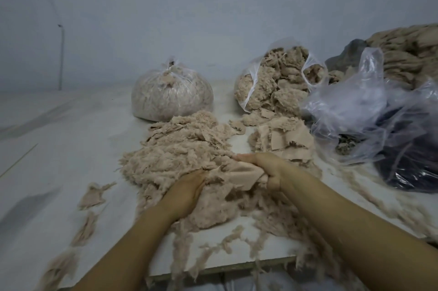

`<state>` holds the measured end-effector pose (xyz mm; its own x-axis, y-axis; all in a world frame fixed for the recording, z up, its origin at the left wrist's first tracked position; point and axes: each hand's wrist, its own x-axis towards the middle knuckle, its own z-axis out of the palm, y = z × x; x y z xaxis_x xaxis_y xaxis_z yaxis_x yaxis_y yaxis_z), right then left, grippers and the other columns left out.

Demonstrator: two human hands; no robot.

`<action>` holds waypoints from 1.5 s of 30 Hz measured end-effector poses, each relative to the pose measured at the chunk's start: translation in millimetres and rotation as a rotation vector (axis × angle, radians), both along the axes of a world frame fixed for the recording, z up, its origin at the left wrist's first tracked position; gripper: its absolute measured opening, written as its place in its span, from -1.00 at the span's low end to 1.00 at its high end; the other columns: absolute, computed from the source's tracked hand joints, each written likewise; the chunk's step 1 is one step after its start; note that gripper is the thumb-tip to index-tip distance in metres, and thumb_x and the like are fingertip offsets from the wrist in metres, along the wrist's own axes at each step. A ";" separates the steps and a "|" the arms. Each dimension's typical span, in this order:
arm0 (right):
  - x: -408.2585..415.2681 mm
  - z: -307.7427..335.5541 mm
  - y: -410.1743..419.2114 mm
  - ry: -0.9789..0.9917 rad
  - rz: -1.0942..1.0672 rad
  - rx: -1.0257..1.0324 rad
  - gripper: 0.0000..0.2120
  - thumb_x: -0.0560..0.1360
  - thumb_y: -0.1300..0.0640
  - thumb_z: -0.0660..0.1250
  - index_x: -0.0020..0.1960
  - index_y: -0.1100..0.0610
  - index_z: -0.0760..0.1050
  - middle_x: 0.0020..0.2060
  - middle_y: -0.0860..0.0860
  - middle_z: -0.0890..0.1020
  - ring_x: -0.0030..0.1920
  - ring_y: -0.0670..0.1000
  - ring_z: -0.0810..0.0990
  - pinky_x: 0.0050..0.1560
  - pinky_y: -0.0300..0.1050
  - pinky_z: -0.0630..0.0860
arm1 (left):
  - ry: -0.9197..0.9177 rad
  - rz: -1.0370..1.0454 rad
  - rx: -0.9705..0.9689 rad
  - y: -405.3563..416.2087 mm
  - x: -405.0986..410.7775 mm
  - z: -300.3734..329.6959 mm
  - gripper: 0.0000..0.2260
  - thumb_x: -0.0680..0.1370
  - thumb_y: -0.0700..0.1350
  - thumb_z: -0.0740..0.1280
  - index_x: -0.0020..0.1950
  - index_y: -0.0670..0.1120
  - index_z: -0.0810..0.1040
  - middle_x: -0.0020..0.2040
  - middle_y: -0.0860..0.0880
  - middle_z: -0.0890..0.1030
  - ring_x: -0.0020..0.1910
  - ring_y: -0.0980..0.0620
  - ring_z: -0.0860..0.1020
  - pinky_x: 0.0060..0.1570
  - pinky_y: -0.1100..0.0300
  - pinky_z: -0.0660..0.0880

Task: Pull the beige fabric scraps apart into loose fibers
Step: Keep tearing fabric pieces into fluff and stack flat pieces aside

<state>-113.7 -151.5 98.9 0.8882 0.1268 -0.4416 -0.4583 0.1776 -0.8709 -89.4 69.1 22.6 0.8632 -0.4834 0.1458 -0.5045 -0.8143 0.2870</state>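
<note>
A beige fabric scrap (239, 178) stretches between my two hands, just above a big heap of loose beige fibers (180, 148) on the white table (59, 148). My left hand (187, 192) grips the scrap's frayed left edge, fingers curled into the cloth. Gripping its right end is my right hand (267, 167), knuckles up. A stack of whole beige scraps (282, 139) lies just behind my right hand.
At the back stand a tied clear bag of fibers (170, 94) and an open bag of scraps (277, 77). Crumpled clear and dark plastic bags (379, 120) fill the right side, with more beige material (412, 53) behind. Stray tufts (92, 196) litter the table's left and front edge.
</note>
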 end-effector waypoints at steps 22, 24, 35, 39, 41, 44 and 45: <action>7.1 15.9 35.7 -0.476 -0.219 -0.026 -0.89 0.52 0.13 0.37 -0.15 0.15 0.51 -0.40 0.00 0.55 -0.40 -0.05 0.53 -0.35 -0.17 0.51 | 0.562 -0.010 -1.086 -56.7 -18.7 63.7 -0.76 0.44 0.01 0.42 0.02 -0.10 0.56 -0.20 0.00 0.61 -0.33 0.13 0.56 -0.36 0.32 0.46; 9.4 14.0 40.7 -0.530 -0.231 -0.102 -0.86 0.54 0.14 0.35 -0.17 0.16 0.49 -0.38 0.03 0.53 -0.38 -0.05 0.49 -0.34 -0.19 0.49 | 0.554 0.012 -1.154 -56.6 -16.4 65.2 -0.71 0.40 0.04 0.43 -0.16 -0.18 0.51 -0.30 -0.09 0.55 -0.33 -0.01 0.48 -0.32 0.19 0.40; 23.0 -2.2 41.8 -0.611 -0.227 -0.360 -0.78 0.45 0.08 0.46 -0.28 0.11 0.49 -0.57 -0.13 0.49 -0.57 -0.22 0.39 -0.53 -0.37 0.32 | 0.514 0.069 -0.996 -42.2 -6.1 71.5 -0.76 0.58 -0.12 0.29 -0.29 -0.01 0.58 -0.44 0.12 0.60 -0.47 0.23 0.52 -0.48 0.39 0.39; 31.4 -11.0 12.7 -0.668 -0.342 -0.674 -0.74 0.43 -0.02 0.46 -0.33 0.05 0.48 -0.52 -0.14 0.49 -0.48 -0.20 0.42 -0.43 -0.31 0.31 | 0.493 0.089 -0.907 -45.1 -6.2 71.2 -0.80 0.60 -0.09 0.27 -0.21 0.00 0.57 -0.35 0.12 0.57 -0.36 0.19 0.50 -0.35 0.33 0.40; 30.2 -12.4 -12.5 -0.678 -0.385 -0.797 -0.75 0.46 -0.04 0.43 -0.29 0.08 0.50 -0.42 -0.15 0.52 -0.38 -0.19 0.44 -0.34 -0.25 0.33 | 0.518 0.161 -1.004 -39.7 -1.3 74.9 -0.82 0.59 -0.07 0.27 -0.19 -0.03 0.56 -0.34 0.10 0.59 -0.35 0.15 0.52 -0.37 0.31 0.42; 16.2 -13.6 -43.4 -0.653 -0.178 -0.776 -0.59 0.42 -0.20 0.37 -0.36 0.13 0.54 -0.49 -0.15 0.57 -0.45 -0.19 0.47 -0.38 -0.30 0.37 | 0.558 0.198 -1.096 -34.1 6.8 83.1 -0.80 0.59 -0.06 0.25 -0.11 -0.14 0.57 -0.23 -0.10 0.62 -0.27 -0.02 0.55 -0.28 0.18 0.45; 8.8 -9.8 -44.5 -0.637 -0.083 -0.745 -0.47 0.37 -0.34 0.30 -0.35 0.15 0.57 -0.48 -0.16 0.60 -0.46 -0.20 0.49 -0.38 -0.36 0.38 | 0.598 0.183 -1.118 -37.3 8.0 84.8 -0.80 0.59 -0.07 0.25 -0.07 -0.16 0.58 -0.20 -0.13 0.64 -0.24 -0.03 0.58 -0.25 0.17 0.48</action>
